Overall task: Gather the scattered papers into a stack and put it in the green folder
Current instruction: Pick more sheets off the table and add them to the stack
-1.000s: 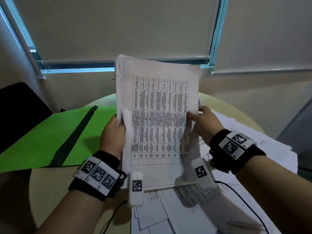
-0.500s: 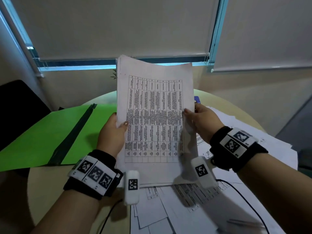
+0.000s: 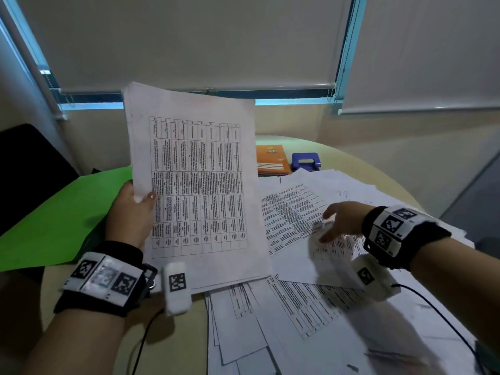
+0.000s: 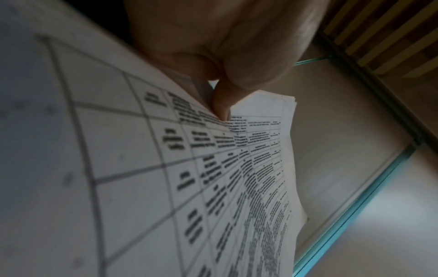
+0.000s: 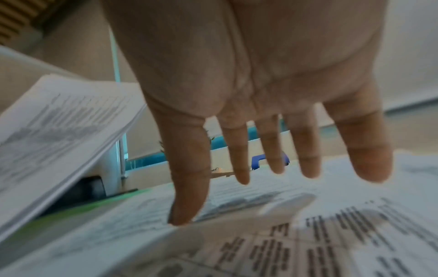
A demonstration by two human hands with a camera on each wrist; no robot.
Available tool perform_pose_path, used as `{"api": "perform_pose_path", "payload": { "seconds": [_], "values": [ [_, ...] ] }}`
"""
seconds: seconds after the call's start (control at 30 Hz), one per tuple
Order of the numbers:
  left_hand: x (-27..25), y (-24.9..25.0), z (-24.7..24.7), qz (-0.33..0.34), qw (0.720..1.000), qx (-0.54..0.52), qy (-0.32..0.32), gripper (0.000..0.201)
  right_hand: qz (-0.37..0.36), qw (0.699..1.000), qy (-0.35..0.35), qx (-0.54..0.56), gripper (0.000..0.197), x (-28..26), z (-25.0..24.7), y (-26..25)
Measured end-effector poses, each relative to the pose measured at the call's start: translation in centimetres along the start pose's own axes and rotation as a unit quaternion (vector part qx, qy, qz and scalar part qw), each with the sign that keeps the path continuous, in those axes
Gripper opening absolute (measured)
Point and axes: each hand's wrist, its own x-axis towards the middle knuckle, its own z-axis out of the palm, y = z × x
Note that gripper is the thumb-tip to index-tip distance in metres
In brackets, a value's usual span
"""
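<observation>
Head view: our left hand grips the gathered stack upright while our right hand, fingers spread and empty, hovers over loose sheets. We judge gathering unfinished; next, pinch another sheet.

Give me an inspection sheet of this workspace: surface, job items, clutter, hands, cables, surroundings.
Surface: round beige table, largely covered with paper.
Job's things: stack of papers held upright above the table; loose printed sheets scattered, overlapping, on the right half; green folder lying open on the left.
Clutter: orange booklet and blue hole punch at the far edge.
Hands: left hand grips the stack's left edge, thumb on the front; right hand spread open over the loose sheets, holding nothing.
Cables: black cable from the right wrist across the papers; another from the left wrist.
Surroundings: lowered roller blinds, a black chair at left.
</observation>
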Motion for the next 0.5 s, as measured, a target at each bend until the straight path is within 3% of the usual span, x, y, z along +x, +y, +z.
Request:
{"api": "perform_pose_path", "payload": {
  "seconds": [0.07,0.23,0.4,0.5],
  "values": [
    [0.1,-0.1,-0.4,-0.002,1.0,-0.003,0.005,0.014,-0.024,0.999,0.008,-0.047,0.076,0.0,0.1,-0.1],
    [0.2,-0.2,-1.1,-0.003,1.0,-0.013,0.001,0.015,-0.073,0.976,-0.082,-0.19,0.063,-0.1,0.3,-1.0],
    [0.7,-0.5,-1.6,-0.005,1.0,-0.013,0.013,0.014,-0.026,0.98,-0.131,-0.147,0.065,0.9,-0.2,-1.3],
    [1.0,-0.8,-1.8,-0.005,1.0,-0.009,0.018,0.019,-0.049,0.979,-0.064,-0.188,0.065,1.8,-0.9,-2.0]
  ]
}}
